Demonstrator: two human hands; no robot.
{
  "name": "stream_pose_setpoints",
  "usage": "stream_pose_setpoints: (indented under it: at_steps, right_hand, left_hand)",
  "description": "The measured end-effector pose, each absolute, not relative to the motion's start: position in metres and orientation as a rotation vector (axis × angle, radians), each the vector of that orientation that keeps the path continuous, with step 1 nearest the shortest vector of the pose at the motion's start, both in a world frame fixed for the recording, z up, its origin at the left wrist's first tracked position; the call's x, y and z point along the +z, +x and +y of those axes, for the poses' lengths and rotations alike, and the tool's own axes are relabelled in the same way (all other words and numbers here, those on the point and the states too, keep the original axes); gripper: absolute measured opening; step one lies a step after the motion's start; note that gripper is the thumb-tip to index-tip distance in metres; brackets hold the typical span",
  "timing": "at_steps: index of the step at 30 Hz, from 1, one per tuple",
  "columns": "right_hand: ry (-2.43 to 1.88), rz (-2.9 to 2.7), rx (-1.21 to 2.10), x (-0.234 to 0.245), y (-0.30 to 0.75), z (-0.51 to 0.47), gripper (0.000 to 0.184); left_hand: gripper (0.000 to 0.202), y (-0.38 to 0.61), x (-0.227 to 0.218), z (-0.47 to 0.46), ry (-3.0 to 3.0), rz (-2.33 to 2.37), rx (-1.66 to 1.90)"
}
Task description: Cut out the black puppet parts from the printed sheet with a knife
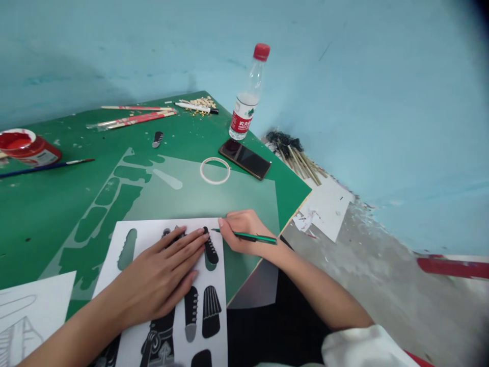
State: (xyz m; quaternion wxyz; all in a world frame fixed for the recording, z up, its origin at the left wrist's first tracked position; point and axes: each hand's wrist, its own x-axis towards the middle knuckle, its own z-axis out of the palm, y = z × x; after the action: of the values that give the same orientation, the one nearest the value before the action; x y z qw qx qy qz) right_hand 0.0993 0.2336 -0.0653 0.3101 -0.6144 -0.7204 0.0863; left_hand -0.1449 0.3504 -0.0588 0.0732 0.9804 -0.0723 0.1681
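Note:
My left hand [164, 275] lies flat with its fingers stretched over a white paper sheet [153, 232] with black printed shapes. Its fingertips touch the top of a black shoe-like shape [211, 247], which sits partly over a cut-out hole showing green. Part of the print is hidden under this hand. My right hand [244, 232] grips a green pencil [255, 237], its tip at the paper's upper right, close to that shape. Under the paper spreads a clear plastic sheet [179, 204] with cut-out openings. Another opening [128, 250] shows at the paper's left.
A water bottle [244, 109], a phone [244, 158] and a white ring [215, 171] stand or lie beyond the paper. At left are a red paint jar [28, 148] and a paintbrush [49, 167]. The green table's [298, 191] right edge drops to the floor; a blue wall rises behind.

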Motion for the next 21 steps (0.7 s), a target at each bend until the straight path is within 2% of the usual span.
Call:
stream_pose_setpoints:
  at_steps: [21]
  right_hand:
    - [-1.574, -1.954, 0.15, -0.0628, 0.0991, 0.231, 0.053]
  left_hand:
    - [0.039, -0.1409, -0.0603, 0.3441, 2.843, -0.138, 0.611]
